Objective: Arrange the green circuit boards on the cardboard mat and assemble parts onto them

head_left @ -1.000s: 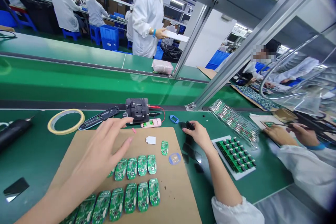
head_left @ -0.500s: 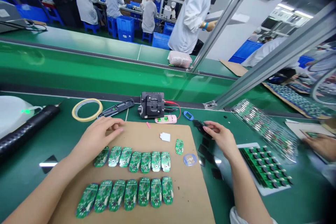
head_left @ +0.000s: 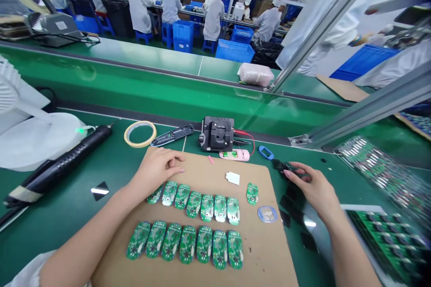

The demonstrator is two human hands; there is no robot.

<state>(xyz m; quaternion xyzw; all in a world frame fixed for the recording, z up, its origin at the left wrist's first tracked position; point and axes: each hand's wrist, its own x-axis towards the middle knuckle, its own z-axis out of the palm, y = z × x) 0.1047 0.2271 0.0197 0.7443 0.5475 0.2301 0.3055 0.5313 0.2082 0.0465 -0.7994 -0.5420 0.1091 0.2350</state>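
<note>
My right hand [head_left: 311,184] is closed at the fingertips on a thin dark piece [head_left: 282,166], right of the cardboard sheet [head_left: 266,251]. More dark glossy squares [head_left: 308,242] lie below that hand. My left hand [head_left: 160,167] hovers at or rests on the cardboard's upper left, fingers loosely bent, thumb apart, nothing between them. It partly covers the first of a row of green circuit boards [head_left: 193,204]. A second row of boards [head_left: 187,244] lies nearer me. A single board [head_left: 252,193], a white tag-shaped piece [head_left: 233,178] and an oval blue-rimmed part [head_left: 267,214] lie to the right.
Behind the cardboard are a tape roll [head_left: 140,133], a dark casing [head_left: 173,134], a black device [head_left: 218,133] with wires, a pink casing [head_left: 235,155] and a blue frame [head_left: 266,152]. An electric screwdriver [head_left: 67,161] lies left; stacked boards [head_left: 387,237] stand right. A metal post [head_left: 323,31] rises beyond.
The view has turned left, so the bench items appear further right. Both hands keep nearly the same places over the bench. A standing person in the background has moved right.
</note>
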